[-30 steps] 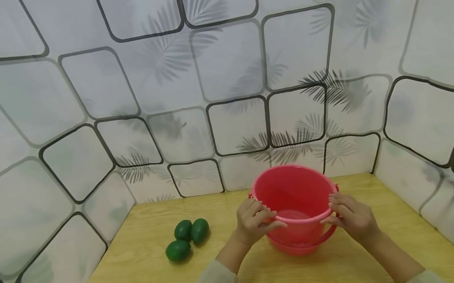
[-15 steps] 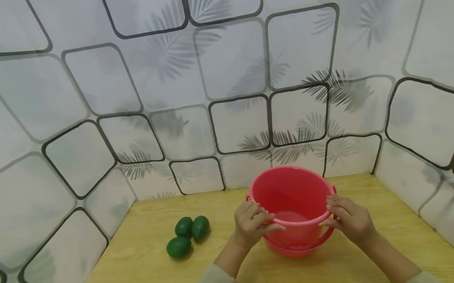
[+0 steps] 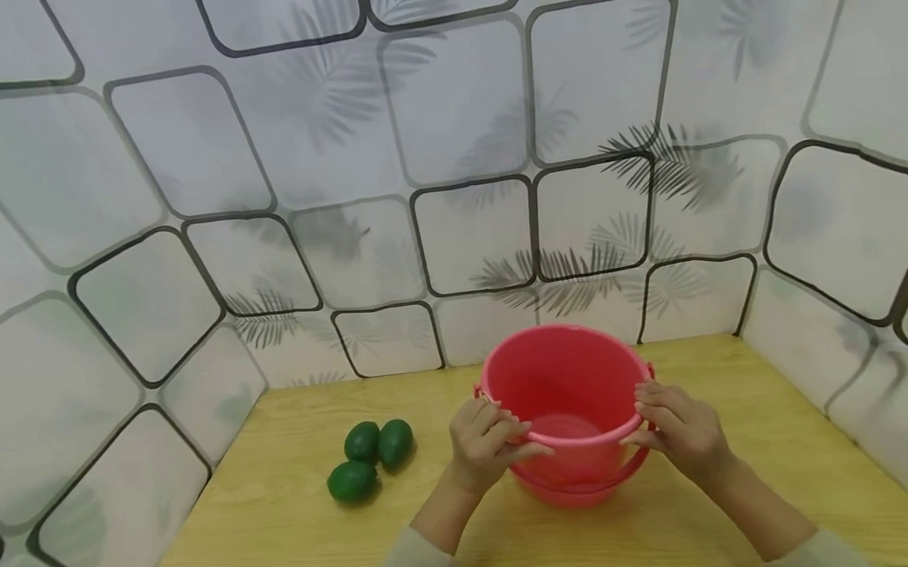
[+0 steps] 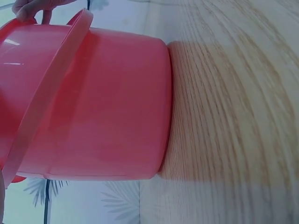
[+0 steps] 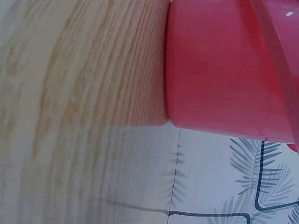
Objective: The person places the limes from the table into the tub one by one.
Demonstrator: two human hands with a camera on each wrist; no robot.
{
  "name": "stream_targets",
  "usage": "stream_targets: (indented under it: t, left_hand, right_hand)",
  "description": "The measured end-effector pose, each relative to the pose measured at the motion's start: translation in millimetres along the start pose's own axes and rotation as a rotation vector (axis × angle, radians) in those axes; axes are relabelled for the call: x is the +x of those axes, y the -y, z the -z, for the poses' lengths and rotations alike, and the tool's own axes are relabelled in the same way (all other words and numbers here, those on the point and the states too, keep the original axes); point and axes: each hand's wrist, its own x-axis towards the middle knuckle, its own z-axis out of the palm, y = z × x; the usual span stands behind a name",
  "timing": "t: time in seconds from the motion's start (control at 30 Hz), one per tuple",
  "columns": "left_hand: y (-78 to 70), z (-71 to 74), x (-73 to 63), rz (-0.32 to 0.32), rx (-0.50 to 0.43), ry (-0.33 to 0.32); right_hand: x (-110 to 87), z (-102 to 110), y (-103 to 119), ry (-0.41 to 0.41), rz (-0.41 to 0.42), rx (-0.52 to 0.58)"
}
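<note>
A pink plastic bucket (image 3: 573, 471) stands upright on the wooden table, its mouth tipped toward my view and nothing visible inside. My left hand (image 3: 484, 445) grips the rim at the near left, fingers over the edge and thumb along the outside. At the near right of the rim, my right hand (image 3: 683, 432) holds on the same way. The bucket's handle (image 4: 51, 93) hangs down across its front in the left wrist view. In the right wrist view, the bucket's side (image 5: 224, 70) meets the tabletop.
Several dark green avocado-like fruits lie grouped left of the bucket, the nearest green fruit (image 3: 352, 481) closest to me. The wood-grain table (image 3: 282, 523) is bounded behind and on both sides by patterned white walls (image 3: 467, 241).
The bucket and both hands sit slightly further left in the head view, which itself has tilted down a little. Both hands keep their hold on the rim, and the green fruits stay in place.
</note>
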Motion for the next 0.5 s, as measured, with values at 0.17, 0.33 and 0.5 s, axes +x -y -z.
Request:
stream_targets:
  t: [0.17, 0.33, 0.5]
  left_hand:
    - [-2.9, 4.8, 3.6, 0.006, -0.016, 0.002]
    - [-0.8, 3.8, 7.4, -0.002, -0.011, -0.007]
    - [1.0, 7.3, 7.9, -0.033, -0.006, -0.016]
  right_hand:
    - [0.1, -0.6, 4.4, -0.003, 0.008, -0.008]
    - [0.6, -2.4, 0.6, -0.005, 0.012, -0.005]
    - [-4.3, -7.1, 0.9, -0.026, -0.028, 0.040]
